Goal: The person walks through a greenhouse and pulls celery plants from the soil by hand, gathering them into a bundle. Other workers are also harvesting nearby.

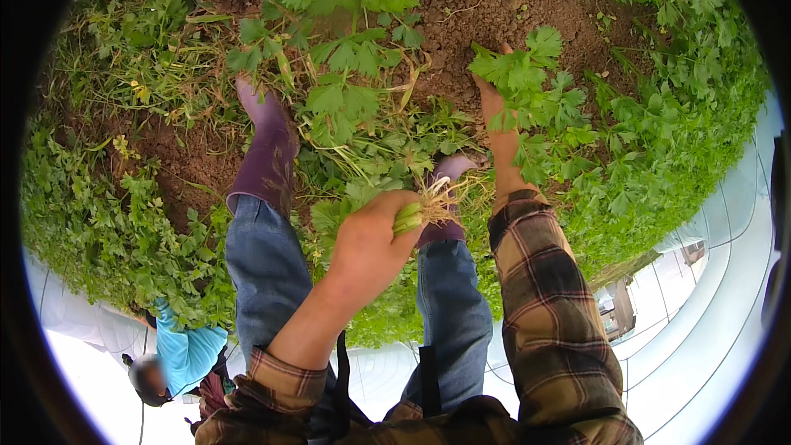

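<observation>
My left hand (374, 228) is closed around a small bunch of green celery-like stalks (408, 217). Pale stringy roots (440, 201) stick out of the fist to the right, with one white root among them. Further forward, my right hand (492, 96) reaches down to the brown soil (457, 55). Celery-like leaves (525, 68) lie across that hand and hide most of its fingers, so its grip is not visible. Pulled or fallen greenery (371, 161) lies on the ground between my boots.
My purple rubber boots (264, 154) stand astride the greenery. Dense leafy plants (667, 154) grow on the right, more leafy plants (123, 228) on the left. A person in a light blue top (185, 346) is at lower left. Plastic tunnel sheeting (710, 259) curves along the right.
</observation>
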Demonstrator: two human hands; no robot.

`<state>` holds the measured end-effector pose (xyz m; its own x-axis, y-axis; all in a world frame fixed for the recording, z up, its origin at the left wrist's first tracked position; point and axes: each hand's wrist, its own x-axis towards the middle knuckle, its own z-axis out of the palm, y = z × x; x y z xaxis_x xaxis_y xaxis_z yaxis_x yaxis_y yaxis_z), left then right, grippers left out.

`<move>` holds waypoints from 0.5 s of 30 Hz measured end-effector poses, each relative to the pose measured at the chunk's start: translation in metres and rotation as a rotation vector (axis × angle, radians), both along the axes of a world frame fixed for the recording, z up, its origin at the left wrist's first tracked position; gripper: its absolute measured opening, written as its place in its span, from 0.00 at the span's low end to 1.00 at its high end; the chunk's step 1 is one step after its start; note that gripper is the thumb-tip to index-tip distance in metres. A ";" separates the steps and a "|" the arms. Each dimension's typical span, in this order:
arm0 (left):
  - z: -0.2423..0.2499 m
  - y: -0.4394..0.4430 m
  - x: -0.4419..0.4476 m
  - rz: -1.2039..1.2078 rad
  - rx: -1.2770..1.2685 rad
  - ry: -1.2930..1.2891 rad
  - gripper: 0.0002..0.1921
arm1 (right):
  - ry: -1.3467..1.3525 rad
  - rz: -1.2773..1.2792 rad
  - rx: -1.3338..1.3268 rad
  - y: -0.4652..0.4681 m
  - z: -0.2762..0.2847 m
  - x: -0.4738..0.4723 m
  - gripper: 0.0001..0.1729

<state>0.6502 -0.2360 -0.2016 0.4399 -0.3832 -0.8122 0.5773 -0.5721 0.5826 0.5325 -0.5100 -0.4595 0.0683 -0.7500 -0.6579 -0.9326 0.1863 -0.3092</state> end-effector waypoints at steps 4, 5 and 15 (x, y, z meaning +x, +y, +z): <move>-0.001 -0.005 -0.007 -0.023 -0.012 -0.030 0.15 | 0.045 0.085 0.005 -0.004 -0.001 0.020 0.16; -0.002 -0.005 -0.008 -0.025 -0.011 -0.034 0.15 | 0.049 0.099 0.003 -0.004 -0.002 0.023 0.16; 0.001 -0.010 -0.010 -0.069 -0.003 -0.040 0.17 | 0.093 0.202 0.000 -0.008 -0.009 0.039 0.17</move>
<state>0.6398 -0.2455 -0.2002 0.4441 -0.4159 -0.7936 0.5127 -0.6084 0.6058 0.5718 -0.5185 -0.4681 0.1559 -0.7272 -0.6684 -0.9754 -0.0067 -0.2202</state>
